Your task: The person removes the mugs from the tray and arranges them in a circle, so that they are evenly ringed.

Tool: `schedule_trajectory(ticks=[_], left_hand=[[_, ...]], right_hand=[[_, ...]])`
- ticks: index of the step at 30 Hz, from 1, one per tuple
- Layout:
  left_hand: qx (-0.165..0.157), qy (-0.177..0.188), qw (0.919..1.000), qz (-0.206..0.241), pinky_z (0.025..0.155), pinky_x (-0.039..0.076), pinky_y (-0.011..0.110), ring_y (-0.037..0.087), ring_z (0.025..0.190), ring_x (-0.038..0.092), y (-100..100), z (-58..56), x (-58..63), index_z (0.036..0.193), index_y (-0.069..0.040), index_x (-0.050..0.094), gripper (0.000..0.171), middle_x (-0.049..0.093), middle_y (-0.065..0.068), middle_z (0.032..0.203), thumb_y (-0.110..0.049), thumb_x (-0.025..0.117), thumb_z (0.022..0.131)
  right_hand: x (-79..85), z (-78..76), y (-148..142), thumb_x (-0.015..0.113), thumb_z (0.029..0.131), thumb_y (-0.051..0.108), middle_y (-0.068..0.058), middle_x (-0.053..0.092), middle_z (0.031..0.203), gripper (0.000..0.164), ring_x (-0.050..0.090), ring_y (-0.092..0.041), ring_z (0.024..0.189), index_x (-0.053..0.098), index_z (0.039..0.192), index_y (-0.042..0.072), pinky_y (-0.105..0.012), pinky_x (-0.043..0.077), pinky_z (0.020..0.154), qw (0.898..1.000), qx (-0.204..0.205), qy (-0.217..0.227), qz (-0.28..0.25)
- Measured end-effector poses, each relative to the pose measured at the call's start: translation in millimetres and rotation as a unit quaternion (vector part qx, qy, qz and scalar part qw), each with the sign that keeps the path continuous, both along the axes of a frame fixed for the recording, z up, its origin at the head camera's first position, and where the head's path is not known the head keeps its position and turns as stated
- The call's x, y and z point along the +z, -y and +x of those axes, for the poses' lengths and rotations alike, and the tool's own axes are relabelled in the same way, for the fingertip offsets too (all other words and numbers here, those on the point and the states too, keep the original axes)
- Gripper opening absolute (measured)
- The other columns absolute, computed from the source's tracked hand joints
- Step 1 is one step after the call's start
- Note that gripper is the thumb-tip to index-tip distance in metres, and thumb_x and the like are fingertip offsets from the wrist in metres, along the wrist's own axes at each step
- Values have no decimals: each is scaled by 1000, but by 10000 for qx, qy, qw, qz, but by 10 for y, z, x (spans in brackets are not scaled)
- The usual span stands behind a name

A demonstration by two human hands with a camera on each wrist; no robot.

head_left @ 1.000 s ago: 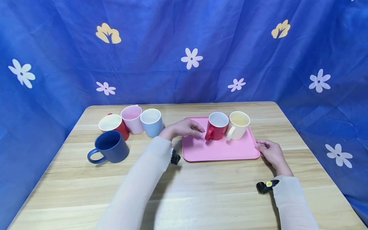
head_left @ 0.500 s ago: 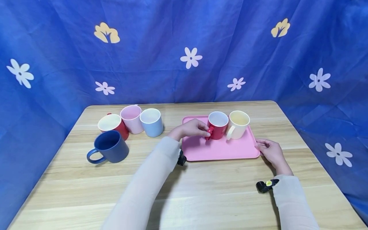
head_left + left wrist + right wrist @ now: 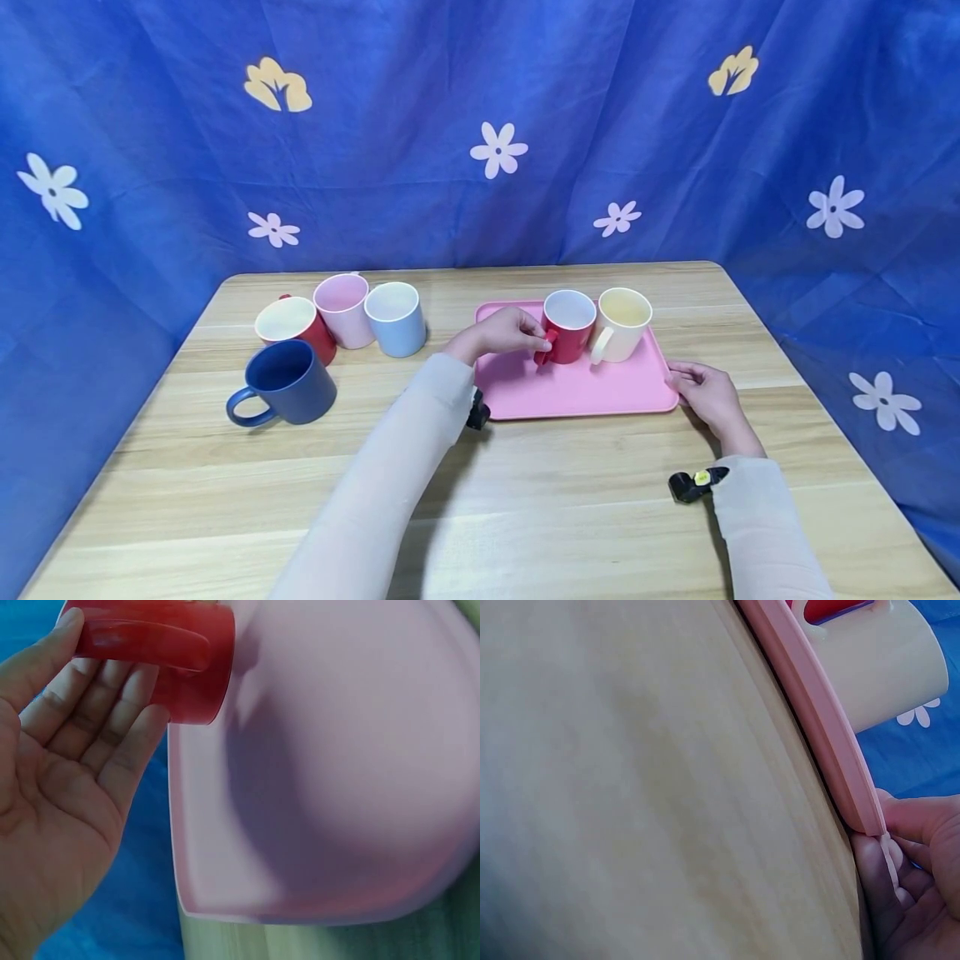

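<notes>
A red mug (image 3: pixel 572 335) with a white inside stands upright on a pink tray (image 3: pixel 585 398). My left hand (image 3: pixel 510 332) holds this mug by its handle; in the left wrist view the thumb lies on the handle (image 3: pixel 142 643) and the fingers reach behind it. Close on the mug's right, a cream mug (image 3: pixel 627 335) stands on the same tray, its handle toward the front left. At the tray's right edge, my right hand (image 3: pixel 705 398) grips the rim (image 3: pixel 832 742), thumb above and fingers below.
On the left of the wooden table (image 3: pixel 525 508) stand a navy mug (image 3: pixel 303 392), a red mug with a cream inside (image 3: pixel 321 337), a pink mug (image 3: pixel 351 321) and a light blue mug (image 3: pixel 401 329). A blue flowered curtain (image 3: pixel 390 167) hangs behind the table.
My left hand has moved right from over the tray's left part to the red mug and taken its handle. The right hand has stayed on the tray's edge.
</notes>
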State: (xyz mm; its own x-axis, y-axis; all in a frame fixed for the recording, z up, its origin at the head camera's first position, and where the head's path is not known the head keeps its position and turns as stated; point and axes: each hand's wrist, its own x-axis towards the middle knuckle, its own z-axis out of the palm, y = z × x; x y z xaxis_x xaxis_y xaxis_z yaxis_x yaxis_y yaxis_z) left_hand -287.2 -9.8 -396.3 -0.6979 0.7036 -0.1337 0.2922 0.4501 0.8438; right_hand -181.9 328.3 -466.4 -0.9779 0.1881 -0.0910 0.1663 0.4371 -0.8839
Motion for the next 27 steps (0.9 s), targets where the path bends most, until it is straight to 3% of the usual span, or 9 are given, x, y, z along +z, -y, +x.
schedule_trajectory(ticks=[9, 13, 18, 24, 27], left_hand=[[117, 305, 9994, -146, 66, 37, 22, 10, 71, 45, 65, 0, 59, 86, -3, 76, 12, 66, 16, 79, -15, 73, 85], [76, 473, 9988, -118, 72, 44, 27, 12, 72, 50, 114, -5, 70, 87, -1, 76, 11, 69, 11, 77, -12, 73, 84], [-220, 823, 9964, 49, 86, 48, 44, 24, 79, 64, 186, 0, 79, 88, 4, 73, 10, 70, 9, 76, -4, 69, 85], [-588, 1324, 9892, 226, 82, 52, 35, 20, 76, 67, 276, 4, 65, 86, 10, 70, 9, 70, 14, 79, 2, 65, 86], [-631, 1562, 9853, 269, 82, 52, 37, 19, 75, 67, 317, 7, 51, 86, 11, 69, 9, 70, 14, 78, 4, 63, 86]], right_hand=[[-7, -12, 8, 59, 95, 14, -16, 64, 105, 40, 59, 3, 75, 54, 127, -9, -20, 53, 67, 10000, 8, 29, -57], [-1, -3, 3, 59, 95, 15, -18, 64, 107, 40, 59, 3, 76, 54, 127, -9, -20, 53, 67, 10000, 7, 28, 40], [6, 1, 3, 58, 95, 16, -19, 64, 107, 40, 59, 3, 76, 54, 127, -9, -20, 53, 67, 10000, 14, -16, 36], [0, 6, 0, 58, 96, 14, -19, 64, 108, 40, 59, 4, 76, 53, 127, -10, -20, 53, 68, 10000, 35, -32, -23], [-6, 6, -4, 58, 96, 15, -19, 64, 109, 41, 59, 4, 77, 53, 127, -10, -19, 53, 68, 10000, 24, -21, -40]])
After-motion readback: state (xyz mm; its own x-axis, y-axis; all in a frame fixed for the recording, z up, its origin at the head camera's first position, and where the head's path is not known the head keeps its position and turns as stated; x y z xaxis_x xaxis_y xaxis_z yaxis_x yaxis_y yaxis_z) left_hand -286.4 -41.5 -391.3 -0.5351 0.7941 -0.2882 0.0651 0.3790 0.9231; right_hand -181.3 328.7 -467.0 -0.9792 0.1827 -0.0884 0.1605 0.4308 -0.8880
